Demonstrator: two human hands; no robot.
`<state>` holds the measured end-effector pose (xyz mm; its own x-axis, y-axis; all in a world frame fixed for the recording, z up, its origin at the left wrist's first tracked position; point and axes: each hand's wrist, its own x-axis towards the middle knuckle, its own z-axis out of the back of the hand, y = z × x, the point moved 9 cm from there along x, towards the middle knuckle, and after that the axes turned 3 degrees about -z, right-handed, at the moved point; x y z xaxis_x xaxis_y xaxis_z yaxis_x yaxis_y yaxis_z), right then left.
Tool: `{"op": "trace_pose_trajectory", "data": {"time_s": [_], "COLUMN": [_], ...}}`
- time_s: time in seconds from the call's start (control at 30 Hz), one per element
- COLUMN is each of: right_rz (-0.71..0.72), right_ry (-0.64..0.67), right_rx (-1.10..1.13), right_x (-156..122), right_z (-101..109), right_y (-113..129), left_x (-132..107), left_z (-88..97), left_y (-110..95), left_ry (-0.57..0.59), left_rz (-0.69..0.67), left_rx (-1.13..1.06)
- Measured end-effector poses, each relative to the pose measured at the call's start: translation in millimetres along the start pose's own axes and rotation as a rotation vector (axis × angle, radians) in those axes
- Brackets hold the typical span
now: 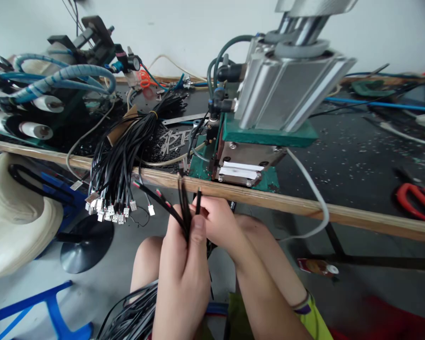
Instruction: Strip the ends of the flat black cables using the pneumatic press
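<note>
My left hand is closed round several black cables, whose stripped ends fan out above the fingers. Coloured wire tips, some red and green, show at a few of those ends. Beside it, my right hand is closed with its fingertips at one more black cable, which stands upright. The two hands touch or nearly touch in front of the bench edge. Further black cables lie across my lap under the left forearm. Just beyond the hands stands a pneumatic press on a green base.
A tied bundle of black cables with white connectors hangs over the wooden bench edge. Another machine with blue hoses stands at left. Red-handled scissors lie at right. A grey hose loops below the edge. Cream stool cushions are at left.
</note>
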<state>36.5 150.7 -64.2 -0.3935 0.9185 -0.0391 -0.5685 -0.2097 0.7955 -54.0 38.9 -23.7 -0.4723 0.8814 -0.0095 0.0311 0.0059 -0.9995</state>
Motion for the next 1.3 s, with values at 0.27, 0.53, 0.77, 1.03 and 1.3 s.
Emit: {"op": "trace_pose_trajectory", "data": {"time_s": [0.27,0.53,0.77,1.03,1.3], "right_rz": [-0.117,0.142,0.104,0.085,0.008], "right_ry": [-0.032,-0.312,-0.683,-0.531,-0.584], "right_rx": [-0.077,0.72,0.908,0.98,1.053], "right_x": [-7.3,-60.7,-61.6,-42.4,-36.3], "right_z": [3.1,65.0,76.7,53.9,57.3], "right_y": [-2.9,25.6,-1.8,11.1,1.5], "left_x": [3.6,11.1,6.8,4.6,7.9], "left_z": [1.2,-17.9,-35.9,-35.1,-52.7], "left_y": [0.1,-6.8,-11.6,14.7,14.8], "left_ry": [-0.069,0.103,0.185,0.028,0.062], "left_rz": [-0.035,-0.026,-0.044,0.066,0.114], "left_rx": [-0.015,0.003,0.026,-0.191,-0.285]}}
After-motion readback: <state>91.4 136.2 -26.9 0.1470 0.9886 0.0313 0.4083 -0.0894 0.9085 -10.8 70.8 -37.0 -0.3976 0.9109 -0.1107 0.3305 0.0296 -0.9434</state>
